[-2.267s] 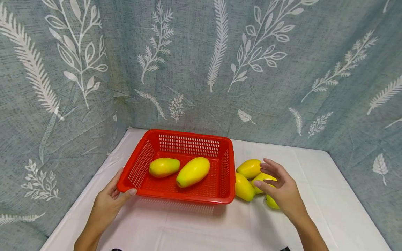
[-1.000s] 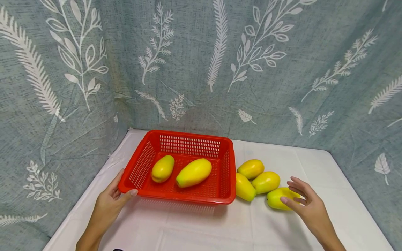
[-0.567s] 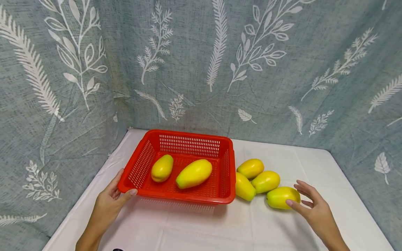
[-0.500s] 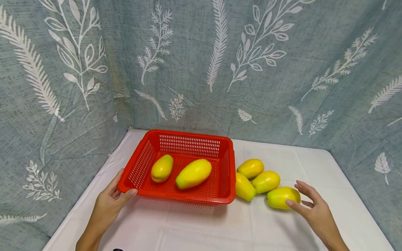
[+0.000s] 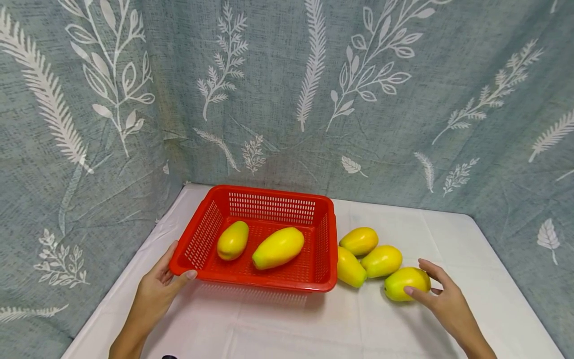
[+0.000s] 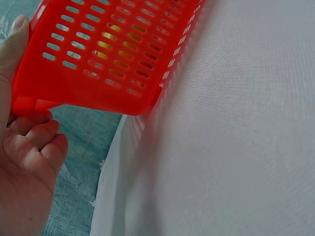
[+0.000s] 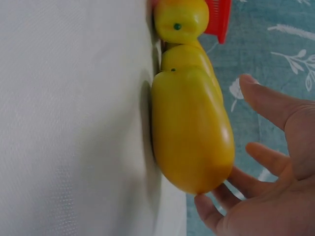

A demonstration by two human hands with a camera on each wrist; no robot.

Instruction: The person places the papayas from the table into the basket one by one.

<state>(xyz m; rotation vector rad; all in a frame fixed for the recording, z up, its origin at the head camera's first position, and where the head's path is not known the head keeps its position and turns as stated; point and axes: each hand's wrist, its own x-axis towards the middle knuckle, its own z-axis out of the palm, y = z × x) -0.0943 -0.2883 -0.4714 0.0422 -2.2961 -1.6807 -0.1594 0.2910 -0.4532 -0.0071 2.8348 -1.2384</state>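
Left grip (image 5: 154, 291) on basket (image 5: 264, 282), right grip (image 5: 443, 300) beside fruit (image 5: 405, 278)

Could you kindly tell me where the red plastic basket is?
In the head view, the red rectangular plastic basket is mostly left of centre, with four yellow oval fruits at its right and the left hand holding its near-left corner.

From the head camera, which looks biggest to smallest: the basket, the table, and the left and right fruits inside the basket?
1. White table
2. Red basket
3. Right fruit
4. Left fruit
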